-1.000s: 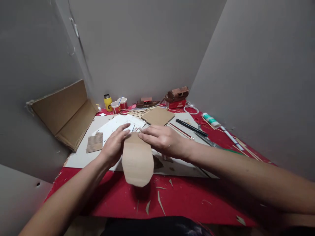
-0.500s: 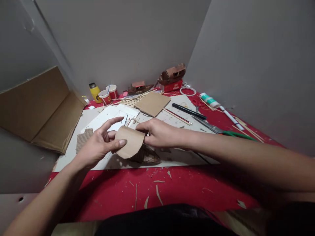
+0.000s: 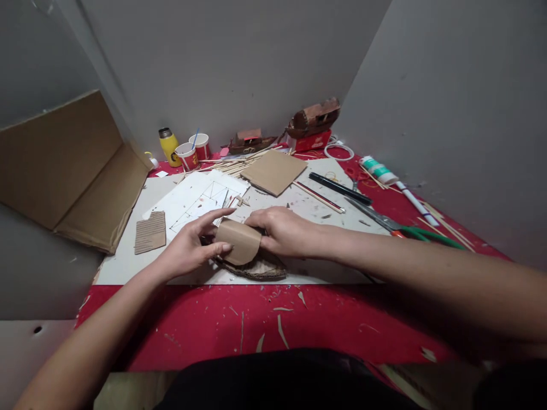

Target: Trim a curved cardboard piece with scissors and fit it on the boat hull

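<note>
A curved piece of brown cardboard (image 3: 238, 242) arches over a small cardboard boat hull (image 3: 260, 267) on the pale work board. My left hand (image 3: 199, 242) grips the cardboard's left end, thumb on its near face and index finger stretched above it. At the other end, my right hand (image 3: 277, 230) pinches the upper right edge; some of its fingertips are hidden behind the cardboard. Part of the hull is covered by the curved piece, and its pointed right end shows. Just behind the hands lie a white sheet with a pencil drawing (image 3: 199, 205) and small sticks (image 3: 239, 201).
Corrugated cardboard (image 3: 150, 232) lies left; a flat cardboard square (image 3: 274, 172) lies behind. Green-handled scissors (image 3: 427, 234), a black tube (image 3: 339, 189) and a pencil (image 3: 318, 196) are right. Paper cups (image 3: 188, 156), a yellow bottle (image 3: 168, 147) and two model boats (image 3: 314, 118) stand at the back.
The curved cardboard has come down onto the hull, its near face tipping more upright. Both hands moved with it, still holding it. The whole view has shifted slightly.
</note>
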